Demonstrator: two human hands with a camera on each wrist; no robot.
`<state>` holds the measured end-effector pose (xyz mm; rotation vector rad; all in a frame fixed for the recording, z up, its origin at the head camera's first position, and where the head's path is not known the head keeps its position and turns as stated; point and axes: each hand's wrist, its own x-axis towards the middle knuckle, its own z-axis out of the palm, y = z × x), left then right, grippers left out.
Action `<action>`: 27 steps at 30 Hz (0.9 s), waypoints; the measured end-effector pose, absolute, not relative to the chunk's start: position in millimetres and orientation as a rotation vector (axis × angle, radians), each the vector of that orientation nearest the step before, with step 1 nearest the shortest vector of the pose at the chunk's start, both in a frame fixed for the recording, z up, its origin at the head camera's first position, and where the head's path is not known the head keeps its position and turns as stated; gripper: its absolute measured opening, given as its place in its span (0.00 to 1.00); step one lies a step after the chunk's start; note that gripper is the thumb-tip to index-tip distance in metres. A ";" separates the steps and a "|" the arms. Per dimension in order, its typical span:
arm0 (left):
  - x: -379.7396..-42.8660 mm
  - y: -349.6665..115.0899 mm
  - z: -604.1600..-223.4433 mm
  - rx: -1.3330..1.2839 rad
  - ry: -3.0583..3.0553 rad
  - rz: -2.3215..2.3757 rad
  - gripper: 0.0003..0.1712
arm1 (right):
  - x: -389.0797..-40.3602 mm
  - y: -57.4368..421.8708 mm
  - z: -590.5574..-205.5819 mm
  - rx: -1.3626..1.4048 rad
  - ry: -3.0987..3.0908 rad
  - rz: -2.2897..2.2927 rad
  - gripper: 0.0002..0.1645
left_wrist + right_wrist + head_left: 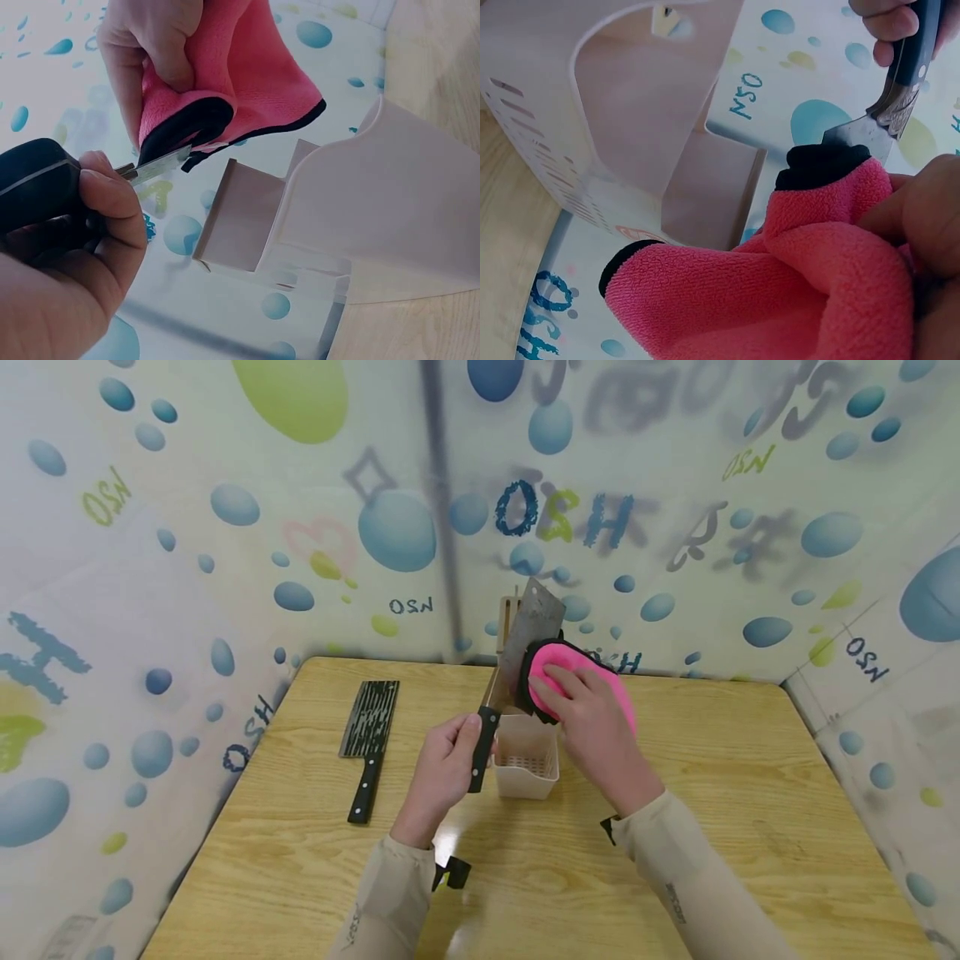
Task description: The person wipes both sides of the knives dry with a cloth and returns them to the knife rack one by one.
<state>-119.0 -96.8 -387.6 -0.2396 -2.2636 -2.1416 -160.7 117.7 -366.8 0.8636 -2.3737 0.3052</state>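
Note:
My left hand [442, 768] grips the black riveted handle of a cleaver [532, 614], whose broad metal blade is raised and tilted. With my right hand [603, 739] I hold a pink cloth [553, 656] with black edging against the blade. In the right wrist view the cloth [727, 300] is bunched around part of the blade [862, 135], hiding most of it. My right fingers press the cloth from outside in the left wrist view. Below the cleaver stands a pale plastic utensil holder [527, 783], apart from both hands.
A second cleaver [371, 718], with a dark patterned blade and black handle, lies flat on the left of the wooden table [720, 827]. The holder has a slotted tall part [506, 618] at its back. A printed fabric wall [652, 468] rises behind the table.

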 end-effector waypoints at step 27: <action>-118.2 -93.5 -389.7 -0.222 -2.268 -2.121 0.24 | -148.0 112.6 -360.3 0.905 -2.367 0.233 0.35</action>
